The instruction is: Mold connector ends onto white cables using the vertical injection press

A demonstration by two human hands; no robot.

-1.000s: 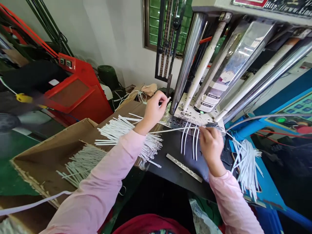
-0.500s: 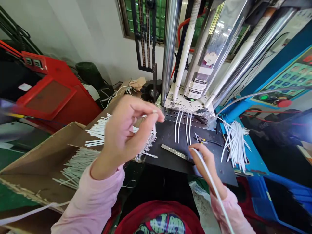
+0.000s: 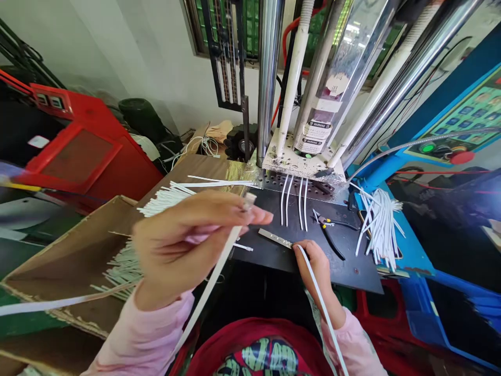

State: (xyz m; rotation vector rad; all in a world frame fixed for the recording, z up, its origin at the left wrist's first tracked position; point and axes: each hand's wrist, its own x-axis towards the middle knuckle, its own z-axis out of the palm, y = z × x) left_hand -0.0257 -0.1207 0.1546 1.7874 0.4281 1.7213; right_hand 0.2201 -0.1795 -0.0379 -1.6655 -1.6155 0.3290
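My left hand [image 3: 188, 245] is raised over the left side of the table. Its thumb and fingers pinch a white cable [image 3: 219, 265] just below a small pale connector [image 3: 249, 199], and the cable hangs down toward my lap. Low at the table's front, my right hand [image 3: 314, 265] is closed round another white cable [image 3: 321, 297]. Its fingertips are at the right end of a slotted metal bar [image 3: 275, 238], and whatever end they pinch is hidden. Several short white cables [image 3: 300, 203] stick out from under the press plate [image 3: 297, 163] onto the black table surface [image 3: 270, 209].
Cutting pliers [image 3: 331, 230] lie right of the bar. A bundle of white cables [image 3: 379, 227] rests at the right, and more cables [image 3: 164, 198] are piled at the left. A cardboard box [image 3: 78, 230] stands at the left. Steel columns [image 3: 270, 78] rise at the back.
My left hand has lowered and turned, bringing the connector and hanging cable into view. My right hand has moved left to the end of the metal bar, uncovering the pliers' handle.
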